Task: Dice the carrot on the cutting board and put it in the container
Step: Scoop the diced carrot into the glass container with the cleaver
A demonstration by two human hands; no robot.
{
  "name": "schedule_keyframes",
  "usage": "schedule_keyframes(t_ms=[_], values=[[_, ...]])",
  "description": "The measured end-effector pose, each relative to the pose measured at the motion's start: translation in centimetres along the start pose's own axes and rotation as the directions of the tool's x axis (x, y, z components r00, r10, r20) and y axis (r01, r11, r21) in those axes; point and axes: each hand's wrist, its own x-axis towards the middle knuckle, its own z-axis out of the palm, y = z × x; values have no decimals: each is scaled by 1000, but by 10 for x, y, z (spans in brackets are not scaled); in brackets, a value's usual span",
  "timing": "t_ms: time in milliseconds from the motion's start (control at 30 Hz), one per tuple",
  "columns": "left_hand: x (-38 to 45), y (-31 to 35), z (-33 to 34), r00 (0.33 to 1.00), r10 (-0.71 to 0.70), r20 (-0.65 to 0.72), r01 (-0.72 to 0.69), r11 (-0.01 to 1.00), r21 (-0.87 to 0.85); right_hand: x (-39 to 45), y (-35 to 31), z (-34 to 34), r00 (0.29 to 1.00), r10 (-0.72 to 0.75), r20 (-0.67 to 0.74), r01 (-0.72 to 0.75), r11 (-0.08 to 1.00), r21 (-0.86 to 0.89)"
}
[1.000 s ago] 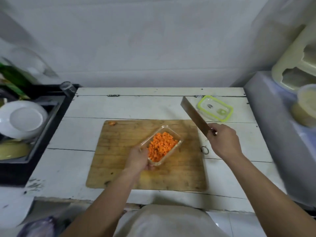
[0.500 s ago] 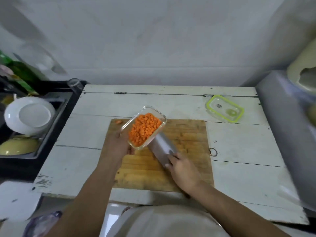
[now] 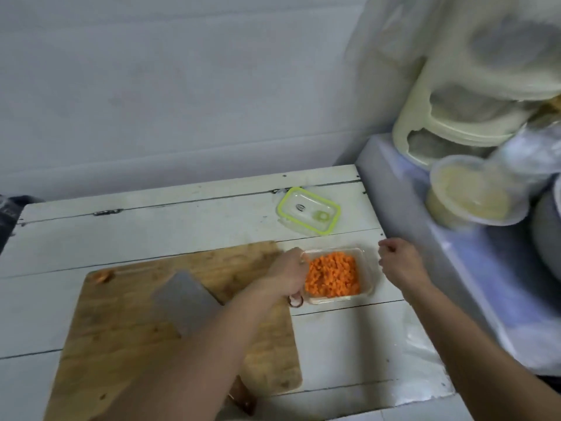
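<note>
— Sitting on the white table point(image 3: 158, 226), just past the right edge of the board point(image 3: 127, 323), the container point(image 3: 368, 268) is full of diced carrot point(image 3: 332, 276). Is it touching the board?

— I cannot tell; the left hand point(image 3: 287, 276) is covering that side. Its near edge is lying along a seam between two planks.

— What is the left hand doing?

— It is curling around the left wall of the container, fingers closed on the rim. The forearm is crossing over the board and over the cleaver point(image 3: 186, 300), which is lying flat on the board; its handle point(image 3: 243, 396) is sticking out over the front edge of the table.

— And the right hand point(image 3: 400, 262)?

— It is hovering just beside the right wall of the container, fingers loosely bent, holding nothing. I cannot say if it is touching the glass.

— How much free room is around?

— To the right, little: a raised ledge point(image 3: 455, 268) is rising close behind the right hand. Toward the wall, the lid point(image 3: 308, 211) with a green rim is lying near, but apart from the container. In front of the container, the table is staying bare up to its front edge.

— Anything left on the board?

— One small orange scrap point(image 3: 101, 276) is lying at the far left corner.
</note>
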Motion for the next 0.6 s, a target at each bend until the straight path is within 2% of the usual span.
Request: schedule_keyframes(t_ms=[100, 133, 200, 233, 267, 300, 367, 433, 533, 567, 600], values=[[26, 14, -2, 991, -84, 100, 77, 995, 65, -7, -10, 2, 994, 6, 111, -5, 1000, -11], [35, 15, -9, 990, -104, 96, 95, 991, 94, -7, -12, 3, 992, 11, 127, -12, 1000, 1], [62, 11, -29, 994, -5, -110, 39, 952, 305, -1, -11, 6, 995, 22, 96, -24, 999, 21], [75, 8, -40, 969, 110, -221, 5, 888, 460, 2, -12, 6, 998, 23, 66, -24, 1000, 19], [87, 3, -48, 943, 221, -250, -28, 800, 600, 5, -12, 5, 999, 28, 42, -28, 1000, 2], [99, -2, -54, 937, 296, -186, -80, 701, 709, 8, -13, 5, 999, 30, 26, -30, 999, -10], [114, -8, -62, 949, 312, 44, -204, 499, 842, 9, -16, 5, 1000, 24, 13, -24, 1000, -20], [122, -14, -62, 925, 340, 169, -270, 275, 923, 9, -23, 5, 1000, -5, 6, 5, 999, -42], [118, -16, -62, 841, 473, 264, -274, -49, 960, 8, -35, 7, 999, -46, -3, 46, 997, -64], [116, -16, -62, 823, 487, 291, -270, -115, 956, 7, -39, 7, 998, -61, -8, 60, 996, -69], [114, -16, -64, 811, 511, 285, -249, -140, 958, 6, -43, 7, 997, -79, -15, 78, 994, -72]])
